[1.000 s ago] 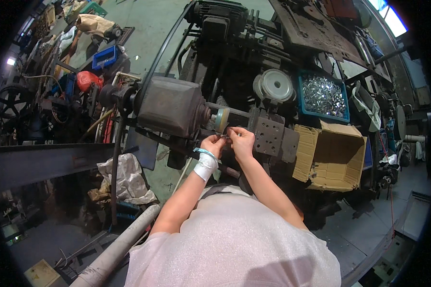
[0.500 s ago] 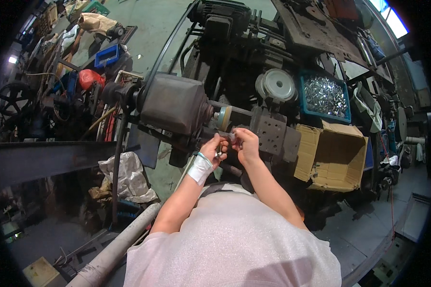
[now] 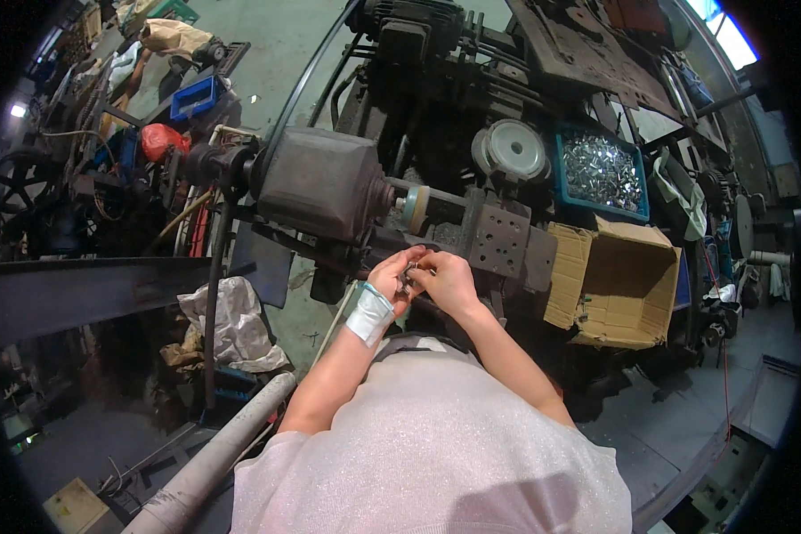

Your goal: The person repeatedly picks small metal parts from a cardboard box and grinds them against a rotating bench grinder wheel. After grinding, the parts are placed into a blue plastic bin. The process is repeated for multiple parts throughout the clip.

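In front of my body, just short of the machine, my two hands meet. My left hand (image 3: 390,278), with a white wrap (image 3: 369,318) round its wrist, is cupped with curled fingers around small shiny metal pieces (image 3: 406,283). My right hand (image 3: 449,283) has its thumb and fingers pinched together at the left palm, on a small metal piece mostly hidden by the fingers. Beyond the hands, a tan and greenish wheel (image 3: 416,210) sits on the spindle of a dark machine housing (image 3: 316,182). A drilled metal block (image 3: 500,240) stands to its right.
A blue crate (image 3: 596,212) of shiny metal parts stands at the right, behind an open cardboard box (image 3: 568,278). A round pale metal disc (image 3: 516,149) lies on the machine. A thick grey pipe (image 3: 214,454) and a white sack (image 3: 240,325) are at lower left.
My right hand has moved down and left, from holding a small piece up before the wheel to reaching into my left palm. The left hand has shifted only slightly.
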### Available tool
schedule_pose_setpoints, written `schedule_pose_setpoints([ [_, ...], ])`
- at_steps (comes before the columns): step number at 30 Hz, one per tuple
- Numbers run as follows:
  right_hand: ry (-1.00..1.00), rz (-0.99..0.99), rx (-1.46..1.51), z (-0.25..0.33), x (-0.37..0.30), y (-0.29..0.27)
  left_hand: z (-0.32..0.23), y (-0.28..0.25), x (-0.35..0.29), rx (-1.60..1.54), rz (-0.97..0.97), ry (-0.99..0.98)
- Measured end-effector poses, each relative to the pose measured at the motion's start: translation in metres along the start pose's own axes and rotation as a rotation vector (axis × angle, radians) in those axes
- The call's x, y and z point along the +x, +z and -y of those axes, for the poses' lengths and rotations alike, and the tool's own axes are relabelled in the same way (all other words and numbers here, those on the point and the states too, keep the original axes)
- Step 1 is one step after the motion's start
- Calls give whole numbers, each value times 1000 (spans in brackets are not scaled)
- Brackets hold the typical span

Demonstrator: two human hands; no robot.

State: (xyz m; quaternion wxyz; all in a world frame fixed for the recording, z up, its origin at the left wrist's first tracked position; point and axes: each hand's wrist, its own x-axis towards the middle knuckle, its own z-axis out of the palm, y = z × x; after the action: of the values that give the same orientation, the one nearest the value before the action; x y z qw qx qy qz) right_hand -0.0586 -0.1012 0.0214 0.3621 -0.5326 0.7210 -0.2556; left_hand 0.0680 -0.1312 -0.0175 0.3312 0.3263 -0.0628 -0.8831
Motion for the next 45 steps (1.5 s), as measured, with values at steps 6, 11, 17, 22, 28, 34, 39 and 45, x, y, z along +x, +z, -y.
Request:
schedule_pose_setpoints([
  [6,161,55,768,-7,2,-4,-4,-4,-2,37,-67,3],
  [11,195,-10,866,-9,8,-11,-9,5,-12,371,-44,0],
  [17,109,-128,729,-21,17,1,-6,13,-3,653,-166,142],
  [22,115,-223,587,-25,35,11,-6,14,9,760,-231,175],
  [28,199,-282,646,-23,52,19,-6,5,32,768,-341,207],
  [34,215,-371,721,-24,54,28,-4,21,29,831,-352,442],
  [39,231,-325,738,-20,49,24,-3,10,31,857,-342,376],
  [45,227,-223,988,-21,27,9,-10,0,6,574,-179,-45],
])
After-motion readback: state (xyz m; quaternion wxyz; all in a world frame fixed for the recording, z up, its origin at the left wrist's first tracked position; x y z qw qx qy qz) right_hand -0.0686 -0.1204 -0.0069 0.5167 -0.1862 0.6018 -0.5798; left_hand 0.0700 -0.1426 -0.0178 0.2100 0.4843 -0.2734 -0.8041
